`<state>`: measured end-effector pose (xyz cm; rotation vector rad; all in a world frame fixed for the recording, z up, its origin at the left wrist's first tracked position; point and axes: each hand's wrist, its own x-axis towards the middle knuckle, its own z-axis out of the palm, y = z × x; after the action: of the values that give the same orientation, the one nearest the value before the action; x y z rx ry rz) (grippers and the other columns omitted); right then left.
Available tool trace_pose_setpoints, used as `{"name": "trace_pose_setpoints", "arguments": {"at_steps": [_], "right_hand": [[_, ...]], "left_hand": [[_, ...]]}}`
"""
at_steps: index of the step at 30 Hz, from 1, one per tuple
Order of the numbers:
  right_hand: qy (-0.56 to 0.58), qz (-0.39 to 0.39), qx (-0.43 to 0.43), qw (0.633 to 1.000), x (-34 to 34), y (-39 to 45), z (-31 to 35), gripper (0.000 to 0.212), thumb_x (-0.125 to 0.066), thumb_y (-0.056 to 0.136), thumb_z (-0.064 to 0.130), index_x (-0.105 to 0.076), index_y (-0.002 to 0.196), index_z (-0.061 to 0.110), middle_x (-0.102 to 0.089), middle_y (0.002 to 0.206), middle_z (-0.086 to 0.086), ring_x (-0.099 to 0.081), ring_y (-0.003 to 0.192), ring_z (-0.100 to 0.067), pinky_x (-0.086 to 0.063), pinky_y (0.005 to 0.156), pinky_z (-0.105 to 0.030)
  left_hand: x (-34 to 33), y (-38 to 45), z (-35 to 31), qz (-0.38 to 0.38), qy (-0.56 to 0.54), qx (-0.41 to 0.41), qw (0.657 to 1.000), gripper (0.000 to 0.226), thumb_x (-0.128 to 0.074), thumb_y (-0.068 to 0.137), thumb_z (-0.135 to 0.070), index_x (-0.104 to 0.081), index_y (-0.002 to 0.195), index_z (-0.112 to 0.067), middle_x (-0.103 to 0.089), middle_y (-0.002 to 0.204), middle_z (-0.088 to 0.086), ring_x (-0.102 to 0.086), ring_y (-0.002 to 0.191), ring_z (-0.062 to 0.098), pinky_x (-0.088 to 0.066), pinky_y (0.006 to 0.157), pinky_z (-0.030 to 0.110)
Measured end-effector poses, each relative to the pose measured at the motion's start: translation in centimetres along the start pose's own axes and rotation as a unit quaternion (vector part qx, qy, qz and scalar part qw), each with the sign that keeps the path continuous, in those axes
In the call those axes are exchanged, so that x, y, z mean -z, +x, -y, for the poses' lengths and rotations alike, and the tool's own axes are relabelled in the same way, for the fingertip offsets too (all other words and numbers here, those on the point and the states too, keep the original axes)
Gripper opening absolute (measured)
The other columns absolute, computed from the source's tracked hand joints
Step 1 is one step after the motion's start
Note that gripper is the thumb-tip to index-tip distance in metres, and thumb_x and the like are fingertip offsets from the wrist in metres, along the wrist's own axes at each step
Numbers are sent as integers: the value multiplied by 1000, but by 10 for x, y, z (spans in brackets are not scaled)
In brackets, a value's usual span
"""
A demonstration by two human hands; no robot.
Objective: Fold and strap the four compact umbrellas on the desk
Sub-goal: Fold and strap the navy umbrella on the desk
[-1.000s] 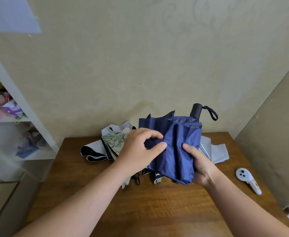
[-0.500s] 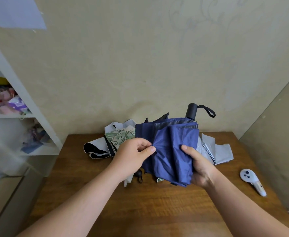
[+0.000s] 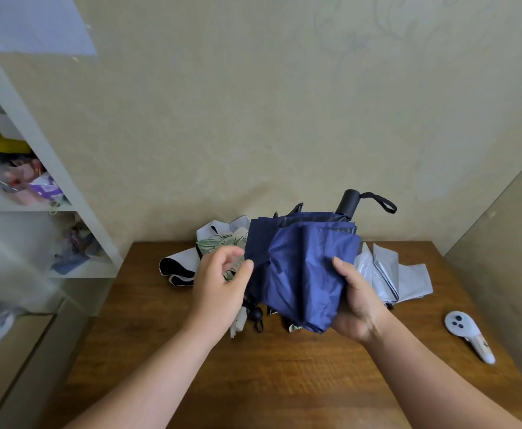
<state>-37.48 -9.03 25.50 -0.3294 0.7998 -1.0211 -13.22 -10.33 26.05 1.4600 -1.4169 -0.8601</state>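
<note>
Umbrella, navy [image 3: 299, 267]: compact type, canopy loose and unstrapped, held above the desk [image 3: 284, 382] approx. mid-width, nearer the back edge than the front. Black handle [image 3: 348, 203] w/ wrist loop [image 3: 380, 202] sticks up past the canopy toward the wall.

Right hand [image 3: 358, 301]: grasps the canopy's right side, thumb on the front of the fabric, fingers wrapped behind and hidden by cloth.

Left hand [image 3: 222, 286]: at the canopy's left edge, thumb tip at the fabric, fingers curled; blurred, so whether it pinches the cloth or holds nothing — cannot tell.

Hidden/unclear:
- Floral green-and-white umbrella [image 3: 219, 244]: behind left hand, mostly covered.
- White umbrella w/ black lining [image 3: 177, 270]: lies toward back-left part of desk, right portion hidden by left hand.
- Silver-grey umbrella [image 3: 398, 274]: toward back-right, left portion behind navy canopy and right hand.
- Small dark and pale bits under navy canopy's lower end [image 3: 255, 317]: cannot tell to which umbrella they belong.
- Desk's front edge cut off by frame bottom; both forearms cover part of front area.

Other:
- White controller [image 3: 470, 335]: near right edge of desk, well apart from the umbrellas.
- White shelf unit [image 3: 52, 168]: off desk's left edge, contents blurred.
- Bare wood shows along the front half between the forearms and at front-left.
</note>
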Motion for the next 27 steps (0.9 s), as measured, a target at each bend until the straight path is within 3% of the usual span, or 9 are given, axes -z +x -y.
{"name": "trace_pose_setpoints", "arguments": {"at_steps": [3, 5, 8, 10, 12, 14, 20, 24, 27], "right_hand": [[20, -1, -1, 1000, -9, 5, -7, 92, -100, 54, 35, -66, 136, 11, -67, 138, -16, -67, 122, -37, -57, 95, -54], [43, -16, -8, 999, -16, 10, -15, 76, -88, 74, 35, -61, 142, 12, -66, 139, -16, -63, 128, -38, -50, 106, -57], [98, -28, -32, 994, -26, 18, -30, 51, -70, 89, 35, -66, 135, 12, -69, 133, -16, -70, 116, -38, -51, 102, -56], [135, -27, -42, 990, -29, 25, -41, 49, -68, 90, 35, -67, 133, 11, -70, 132, -17, -71, 115, -38, -51, 99, -55], [164, -13, -55, 985, -29, 31, -56, 52, -65, 92, 36, -64, 137, 10, -68, 135, -18, -66, 122, -39, -49, 103, -55], [173, 9, -84, 981, -28, 37, -76, 56, -63, 95, 38, -61, 143, 9, -63, 142, -20, -60, 131, -41, -42, 112, -58], [64, -24, -119, 991, -24, 50, -135, 64, -82, 85, 35, -62, 143, 16, -67, 138, -14, -62, 129, -36, -40, 117, -56], [37, -79, -112, 990, -25, 57, -152, 64, -83, 79, 37, -64, 138, 18, -73, 128, -9, -65, 123, -33, -52, 103, -50], [83, -88, -132, 984, -32, 64, -162, 63, -81, 83, 38, -63, 140, 16, -70, 132, -13, -64, 126, -35, -51, 106, -52]], "left_hand": [[1, -13, 7, -44, 56, -63, 995, 13, -67, 92, -41, -64, 104, -45, -56, 117, -14, -52, 115, 6, -42, 96, 21], [0, -24, 15, -43, 53, -54, 996, 16, -62, 92, -50, -64, 107, -44, -53, 118, -16, -50, 116, 8, -40, 94, 20], [-6, -43, 19, -58, -92, 131, 986, 9, -60, 102, -40, -58, 109, -35, -56, 118, -6, -58, 109, 16, -47, 87, 26], [-8, -52, 27, -38, -189, 322, 927, 25, -56, 103, -49, -52, 114, -28, -59, 118, 6, -61, 104, 21, -52, 95, 38], [-8, -56, 45, 38, -297, 433, 850, 51, -58, 91, -68, -46, 129, -35, -65, 126, 13, -67, 112, 33, -51, 104, 55], [-9, -58, 58, 115, -373, 432, 813, 69, -61, 79, -74, -45, 138, -42, -67, 135, 13, -69, 118, 38, -51, 103, 60], [4, -51, 61, 104, -426, 340, 832, 46, -61, 100, -34, -60, 144, -18, -64, 143, 11, -63, 129, 32, -42, 116, 56], [27, -53, 69, 42, -471, 359, 805, 47, -46, 106, -47, -65, 138, -19, -67, 138, 13, -65, 126, 36, -40, 116, 57], [39, -53, 76, 64, -488, 360, 792, 61, -49, 95, -60, -62, 140, -22, -68, 138, 12, -62, 129, 37, -38, 117, 57]]}}
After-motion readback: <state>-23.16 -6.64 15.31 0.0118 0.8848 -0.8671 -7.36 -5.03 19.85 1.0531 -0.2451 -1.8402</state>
